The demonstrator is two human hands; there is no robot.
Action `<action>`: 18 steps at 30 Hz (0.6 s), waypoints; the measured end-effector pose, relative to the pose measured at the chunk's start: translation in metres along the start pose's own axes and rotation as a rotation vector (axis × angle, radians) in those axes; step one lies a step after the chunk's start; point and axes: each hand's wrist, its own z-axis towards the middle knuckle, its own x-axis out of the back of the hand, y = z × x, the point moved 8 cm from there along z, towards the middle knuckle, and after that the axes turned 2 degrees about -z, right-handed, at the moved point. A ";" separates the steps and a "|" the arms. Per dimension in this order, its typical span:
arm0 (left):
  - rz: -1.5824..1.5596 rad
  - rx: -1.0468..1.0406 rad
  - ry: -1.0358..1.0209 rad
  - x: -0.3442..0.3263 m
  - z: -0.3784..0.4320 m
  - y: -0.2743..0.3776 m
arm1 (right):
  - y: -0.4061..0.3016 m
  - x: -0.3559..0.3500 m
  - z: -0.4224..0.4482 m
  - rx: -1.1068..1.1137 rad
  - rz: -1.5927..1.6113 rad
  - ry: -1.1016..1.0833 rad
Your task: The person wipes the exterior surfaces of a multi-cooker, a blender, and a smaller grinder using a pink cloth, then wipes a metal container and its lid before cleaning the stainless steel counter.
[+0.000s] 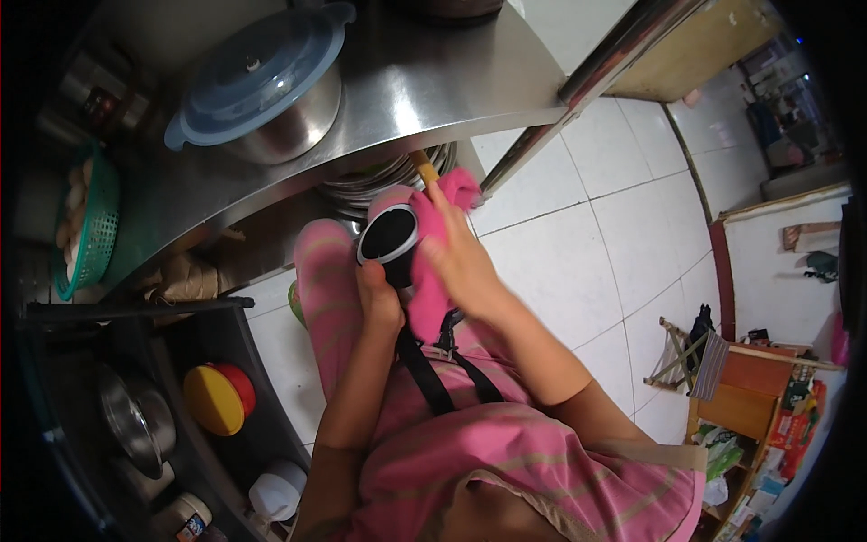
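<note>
My left hand [381, 298] grips a dark round container with a pale rim [389, 237], its mouth facing up towards me above my lap. Against the container's right side, my right hand [457, 254] holds a bright pink cloth [428, 298]. The cloth hangs below the fingers and bunches above them. A yellow-brown stick or handle [425, 167] shows just beyond my right fingertips; whether the hand holds it cannot be told. Black straps [423, 372] lie over my pink striped clothing. The container's far side is partly hidden by the cloth.
A steel counter [467, 88] ahead bears a steel pot with a blue lid [261, 74] and a green basket of eggs [98, 230]. Stacked metal plates or trays [352, 193] sit beneath it. A dark shelf [254, 359] with bowls stands left; a folding stool [691, 359] is at right.
</note>
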 end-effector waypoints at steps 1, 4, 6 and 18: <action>-0.032 0.003 0.078 0.007 -0.002 -0.007 | 0.039 -0.008 0.010 -0.047 0.186 -0.032; 0.202 -0.124 -0.008 -0.002 0.002 0.004 | 0.096 -0.029 0.018 -0.293 0.486 -0.128; 0.546 -0.401 -0.123 -0.032 0.001 0.039 | 0.092 -0.028 0.001 -0.450 0.912 0.019; 0.812 -0.438 -0.107 -0.053 -0.044 0.046 | 0.005 0.000 -0.055 -0.003 0.303 0.349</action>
